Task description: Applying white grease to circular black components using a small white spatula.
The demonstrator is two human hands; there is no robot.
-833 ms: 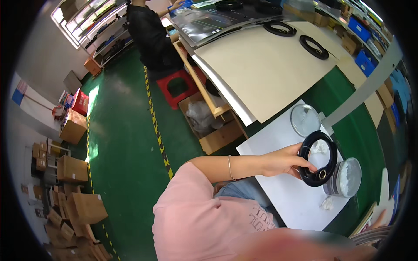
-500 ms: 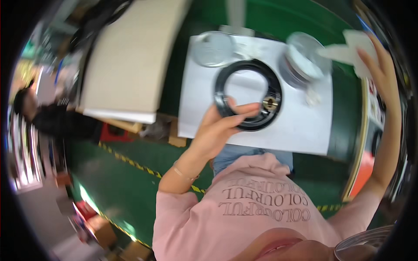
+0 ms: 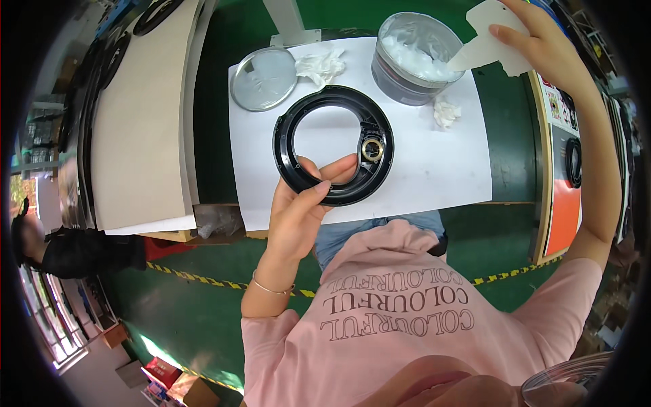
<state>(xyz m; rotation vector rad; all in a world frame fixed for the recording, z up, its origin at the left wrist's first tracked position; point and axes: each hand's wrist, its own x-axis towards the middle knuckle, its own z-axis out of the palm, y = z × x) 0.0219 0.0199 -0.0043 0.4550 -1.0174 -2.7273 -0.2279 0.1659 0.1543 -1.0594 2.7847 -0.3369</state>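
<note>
My left hand (image 3: 293, 214) is closed on the near edge of a black ring-shaped housing (image 3: 332, 97), thumb on top and fingertips showing through its large round opening. A brass-coloured ring (image 3: 364, 150) sits in the housing's right side. At the upper right, my right hand (image 3: 548, 46) pinches a flat white card piece (image 3: 494, 44) with a narrow tongue. That tongue reaches over the rim of a round tub (image 3: 401, 87), its tip at the white paste (image 3: 420, 62) inside. Whether paste clings to the tip, I cannot tell.
A white sheet (image 3: 434, 169) covers the bench under the work. On it lie a round lid (image 3: 263, 80) and crumpled tissues (image 3: 321, 66). A metal post (image 3: 285, 22) stands behind. Large pale boards (image 3: 139, 129) are at the left, where another person (image 3: 81, 254) is farther off.
The view has shifted and sharpened. The card's tongue, then at the tub's right edge, now reaches in over its rim to the paste. My left hand keeps hold of the black ring-shaped housing.
</note>
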